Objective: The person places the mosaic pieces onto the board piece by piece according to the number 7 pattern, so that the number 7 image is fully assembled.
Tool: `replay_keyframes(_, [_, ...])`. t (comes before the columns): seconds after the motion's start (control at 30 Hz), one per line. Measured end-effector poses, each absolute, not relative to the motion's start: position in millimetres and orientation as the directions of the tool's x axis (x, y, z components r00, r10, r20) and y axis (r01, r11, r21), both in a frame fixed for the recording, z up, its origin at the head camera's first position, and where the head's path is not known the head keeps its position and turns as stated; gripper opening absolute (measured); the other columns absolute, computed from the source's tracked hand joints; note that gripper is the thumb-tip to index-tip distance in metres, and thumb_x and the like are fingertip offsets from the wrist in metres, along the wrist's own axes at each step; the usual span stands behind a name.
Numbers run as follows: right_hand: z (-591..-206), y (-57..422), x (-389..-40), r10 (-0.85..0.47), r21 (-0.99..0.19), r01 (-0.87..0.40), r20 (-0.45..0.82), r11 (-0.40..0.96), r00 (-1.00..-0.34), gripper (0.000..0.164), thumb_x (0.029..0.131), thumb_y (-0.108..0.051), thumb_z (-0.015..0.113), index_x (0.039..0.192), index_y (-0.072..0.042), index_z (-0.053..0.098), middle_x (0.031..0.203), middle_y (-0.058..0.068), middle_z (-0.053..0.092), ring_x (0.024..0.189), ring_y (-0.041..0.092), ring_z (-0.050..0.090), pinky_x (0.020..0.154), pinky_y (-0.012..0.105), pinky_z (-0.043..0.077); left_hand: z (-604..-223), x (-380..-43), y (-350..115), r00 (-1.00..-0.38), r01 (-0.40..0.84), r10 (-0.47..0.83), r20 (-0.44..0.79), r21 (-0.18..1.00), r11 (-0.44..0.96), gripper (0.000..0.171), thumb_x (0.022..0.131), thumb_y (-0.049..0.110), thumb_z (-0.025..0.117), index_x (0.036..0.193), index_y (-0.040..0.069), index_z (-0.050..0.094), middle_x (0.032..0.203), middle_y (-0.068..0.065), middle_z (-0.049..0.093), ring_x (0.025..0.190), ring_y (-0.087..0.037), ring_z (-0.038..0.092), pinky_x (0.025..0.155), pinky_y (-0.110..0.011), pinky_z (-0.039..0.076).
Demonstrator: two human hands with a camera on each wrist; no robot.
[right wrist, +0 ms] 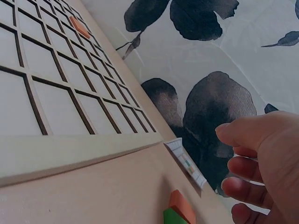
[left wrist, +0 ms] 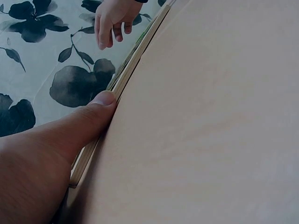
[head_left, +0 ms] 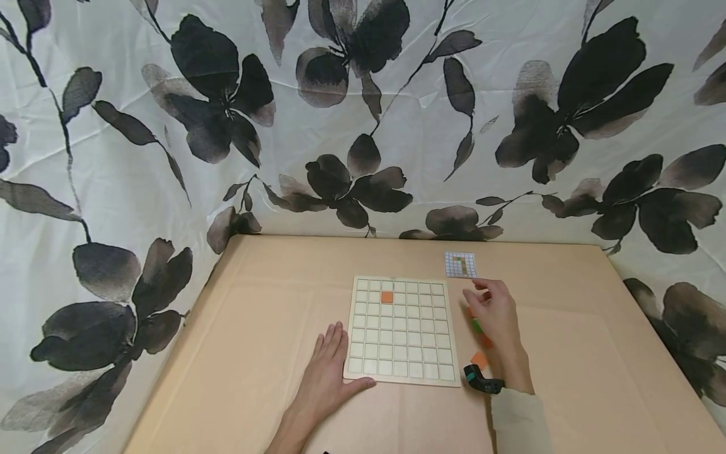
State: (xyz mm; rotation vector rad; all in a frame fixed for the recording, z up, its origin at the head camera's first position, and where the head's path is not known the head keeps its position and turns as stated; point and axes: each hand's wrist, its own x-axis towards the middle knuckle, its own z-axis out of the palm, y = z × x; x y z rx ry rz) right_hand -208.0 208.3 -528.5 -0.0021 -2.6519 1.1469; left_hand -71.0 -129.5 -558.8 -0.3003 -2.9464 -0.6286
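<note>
A pale wooden grid board (head_left: 399, 338) lies flat on the table, with one orange square tile (head_left: 387, 297) in a cell of its second row. My left hand (head_left: 323, 373) rests at the board's lower left corner, fingers along the left side and thumb on the near edge. Over a line of loose tiles right of the board is my right hand (head_left: 496, 310), its fingers loosely bent and nothing between them in the right wrist view. Below it show a green tile (right wrist: 174, 217) and an orange tile (right wrist: 181, 205); the hand partly hides the line in the head view.
A small card (head_left: 460, 265) with a printed coloured grid pattern lies beyond the board's far right corner. One orange tile (head_left: 479, 360) sits close to the black band (head_left: 482, 380) on my right wrist. A floral cloth (head_left: 431, 132) hangs behind the table (head_left: 590, 353).
</note>
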Motion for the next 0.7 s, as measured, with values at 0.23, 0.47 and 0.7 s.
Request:
replay_keyframes(0.23, [-531.4,213.4,-207.2,0.135,-0.719,-0.059,0.209,0.692,-0.968,0.040,0.095,-0.026,0.069,0.127,-0.002,0.063,0.121,0.016,0.060,0.095,0.025,0.058,0.069,0.005,0.040,-561.5,-70.9,-130.2,-0.968,0.229,0.170,0.184,0.378,0.897,0.112,0.076,0.075,0.067,0.148,-0.007,0.041,0.161,-0.022,0.033,0.152,-0.036,0.029,0.127,-0.049,0.023])
replay_keyframes(0.47, [-530.8,217.8,-205.4,0.173,-0.738,0.001,0.158,0.675,-0.972,0.041,0.097,-0.028,0.066,0.130,-0.004,0.061,0.125,0.016,0.056,0.098,0.025,0.056,0.066,0.002,0.041,-559.7,-71.1,-130.6,-0.976,0.210,0.170,0.136,0.385,0.899,0.113,0.078,0.075,0.065,0.150,-0.007,0.038,0.162,-0.022,0.030,0.154,-0.036,0.025,0.129,-0.048,0.018])
replay_keyframes(0.7, [-532.2,223.8,-203.7,0.190,-0.743,0.014,0.153,0.669,-0.970,0.041,0.097,-0.027,0.065,0.131,-0.003,0.060,0.128,0.017,0.055,0.100,0.026,0.055,0.066,0.001,0.039,-559.7,-71.0,-130.8,-0.976,0.213,0.172,0.137,0.390,0.896,0.112,0.078,0.075,0.065,0.150,-0.007,0.038,0.162,-0.022,0.031,0.153,-0.036,0.025,0.129,-0.048,0.018])
